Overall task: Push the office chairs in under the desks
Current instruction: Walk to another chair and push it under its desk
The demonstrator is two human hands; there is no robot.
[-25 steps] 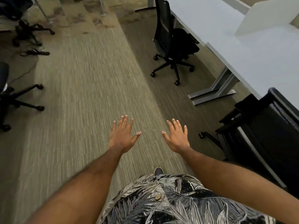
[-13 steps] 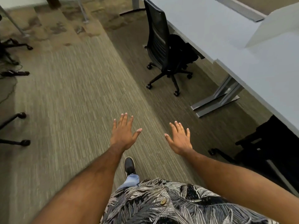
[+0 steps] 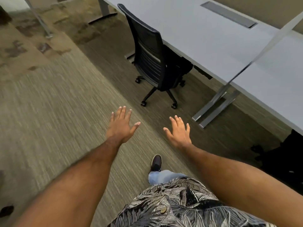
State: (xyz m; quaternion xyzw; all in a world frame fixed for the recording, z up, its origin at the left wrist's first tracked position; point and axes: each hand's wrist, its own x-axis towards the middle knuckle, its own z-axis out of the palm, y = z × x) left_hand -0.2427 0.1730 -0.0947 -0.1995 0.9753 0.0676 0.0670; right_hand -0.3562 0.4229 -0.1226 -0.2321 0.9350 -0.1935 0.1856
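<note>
- Black mesh office chair (image 3: 152, 58): upright, backrest towards the aisle, seat facing the counter (image 3: 205, 35); seat front partly under the counter edge, castors on the carpet (image 3: 49, 112).
- Second dark chair (image 3: 285, 159): far right edge, beneath the nearer counter; details unclear.
- Left hand (image 3: 121, 126): held out palm down, fingers spread, holding nothing, well short of the chair.
- Right hand (image 3: 179, 132): likewise flat and released, touching nothing.
- Grey counter tops on metal legs (image 3: 213, 107); striped grey-brown carpet.
- Person: leaf-print shirt (image 3: 180, 205), dark shoe (image 3: 156, 162) forward.
</note>
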